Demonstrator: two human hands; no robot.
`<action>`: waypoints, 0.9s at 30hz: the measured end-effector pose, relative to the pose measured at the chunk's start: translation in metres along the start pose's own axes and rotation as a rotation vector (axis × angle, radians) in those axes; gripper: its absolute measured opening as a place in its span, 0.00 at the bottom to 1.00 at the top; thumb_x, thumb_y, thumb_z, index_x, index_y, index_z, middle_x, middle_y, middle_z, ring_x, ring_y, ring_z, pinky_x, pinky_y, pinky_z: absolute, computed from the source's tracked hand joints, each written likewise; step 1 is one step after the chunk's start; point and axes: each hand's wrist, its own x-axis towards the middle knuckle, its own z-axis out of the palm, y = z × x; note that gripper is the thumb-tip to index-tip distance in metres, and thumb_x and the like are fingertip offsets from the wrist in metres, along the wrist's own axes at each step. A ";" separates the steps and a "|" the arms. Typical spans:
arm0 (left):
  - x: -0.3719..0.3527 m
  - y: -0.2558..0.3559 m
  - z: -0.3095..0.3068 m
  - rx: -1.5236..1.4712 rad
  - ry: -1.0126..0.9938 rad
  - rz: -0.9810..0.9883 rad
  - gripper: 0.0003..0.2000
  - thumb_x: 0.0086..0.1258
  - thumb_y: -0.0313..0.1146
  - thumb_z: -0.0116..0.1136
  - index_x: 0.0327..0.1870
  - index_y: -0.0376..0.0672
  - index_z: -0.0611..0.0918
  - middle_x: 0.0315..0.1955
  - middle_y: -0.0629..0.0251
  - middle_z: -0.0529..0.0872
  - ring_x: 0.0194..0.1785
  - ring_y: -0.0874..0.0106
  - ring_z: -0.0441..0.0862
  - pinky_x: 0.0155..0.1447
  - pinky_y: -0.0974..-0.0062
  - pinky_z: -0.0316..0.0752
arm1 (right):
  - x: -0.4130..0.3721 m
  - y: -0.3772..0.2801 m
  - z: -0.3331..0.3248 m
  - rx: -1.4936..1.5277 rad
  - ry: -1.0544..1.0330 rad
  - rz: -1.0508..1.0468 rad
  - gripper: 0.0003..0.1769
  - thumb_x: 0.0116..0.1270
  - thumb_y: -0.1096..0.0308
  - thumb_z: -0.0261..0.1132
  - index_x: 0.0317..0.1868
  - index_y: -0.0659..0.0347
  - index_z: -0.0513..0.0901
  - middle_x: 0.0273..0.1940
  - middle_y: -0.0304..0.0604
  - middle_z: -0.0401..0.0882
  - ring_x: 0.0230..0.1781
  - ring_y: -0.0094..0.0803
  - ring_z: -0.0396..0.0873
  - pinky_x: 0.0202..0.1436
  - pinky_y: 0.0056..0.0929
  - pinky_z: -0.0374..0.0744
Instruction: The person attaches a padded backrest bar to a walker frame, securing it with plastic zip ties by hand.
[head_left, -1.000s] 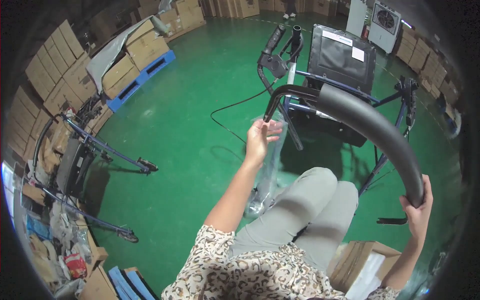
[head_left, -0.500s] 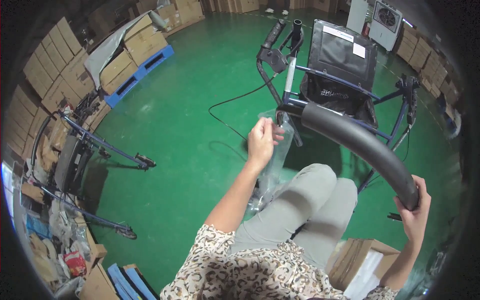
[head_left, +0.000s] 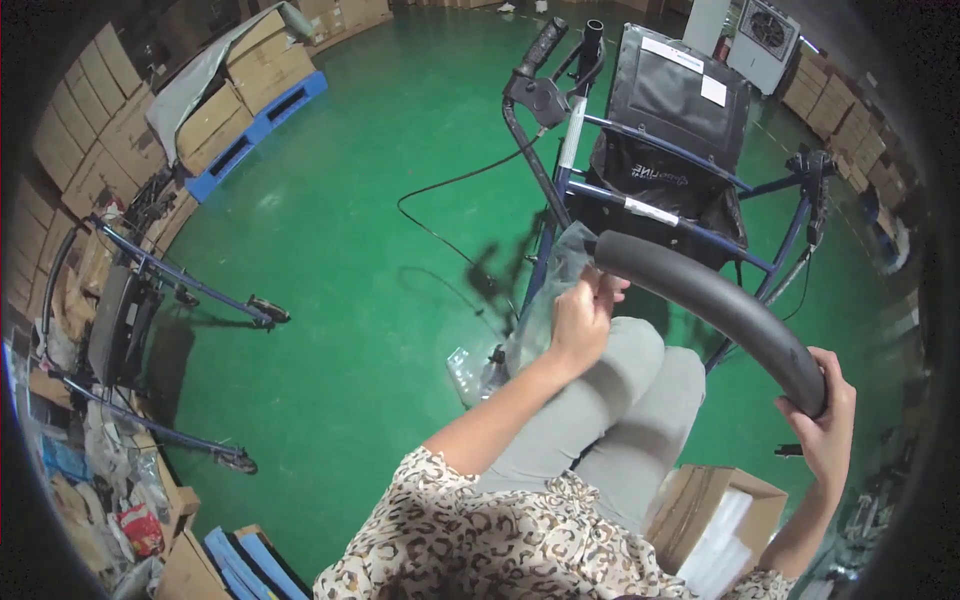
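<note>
A curved black padded bar (head_left: 715, 303) reaches across above my knees. My right hand (head_left: 826, 410) is wrapped round its lower right end. At its upper left end, my left hand (head_left: 585, 318) has its fingers closed on a clear plastic bag (head_left: 545, 312), just below the bar's end. The bag hangs down beside my left knee. Behind the bar stands a blue-framed walker (head_left: 640, 207) with a black pouch (head_left: 660, 185), a black backrest panel (head_left: 680, 90) and a brake handle (head_left: 540, 95) trailing a black cable (head_left: 425, 190).
Another blue-framed walker (head_left: 125, 320) lies on the left. An open carton (head_left: 700, 510) with white packing is by my right leg. Cartons on a blue pallet (head_left: 257, 135) stand at the upper left, a white fan unit (head_left: 764, 45) at the upper right.
My left hand has moved right and slightly down with the plastic bag, nearer the bar's end. The bar's left end sits slightly lower. My right hand keeps its hold.
</note>
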 end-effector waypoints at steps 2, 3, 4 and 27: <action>-0.003 0.001 0.001 -0.057 0.019 -0.006 0.10 0.77 0.36 0.35 0.45 0.47 0.74 0.33 0.63 0.87 0.37 0.65 0.86 0.43 0.66 0.73 | -0.001 -0.001 0.002 -0.006 -0.015 0.006 0.28 0.56 0.55 0.71 0.52 0.55 0.72 0.35 0.39 0.68 0.19 0.25 0.67 0.22 0.23 0.72; -0.003 0.003 0.000 -0.111 0.043 -0.011 0.10 0.76 0.34 0.35 0.43 0.46 0.74 0.32 0.65 0.86 0.36 0.66 0.84 0.43 0.67 0.72 | -0.001 -0.001 0.003 -0.007 -0.021 0.008 0.28 0.56 0.54 0.71 0.53 0.55 0.72 0.35 0.39 0.68 0.19 0.24 0.67 0.22 0.23 0.72; -0.002 0.007 -0.002 -0.142 0.054 -0.015 0.10 0.75 0.33 0.35 0.43 0.46 0.74 0.31 0.66 0.86 0.36 0.66 0.83 0.43 0.68 0.71 | -0.001 0.000 0.002 -0.011 -0.025 0.012 0.28 0.56 0.54 0.71 0.53 0.55 0.72 0.35 0.39 0.68 0.19 0.24 0.67 0.22 0.23 0.72; -0.007 0.030 0.006 -0.014 0.113 0.269 0.11 0.76 0.32 0.42 0.30 0.45 0.72 0.21 0.69 0.74 0.25 0.66 0.69 0.35 0.67 0.65 | 0.019 -0.014 0.028 0.235 -0.094 0.242 0.26 0.52 0.60 0.70 0.49 0.58 0.71 0.28 0.35 0.64 0.16 0.21 0.65 0.17 0.19 0.68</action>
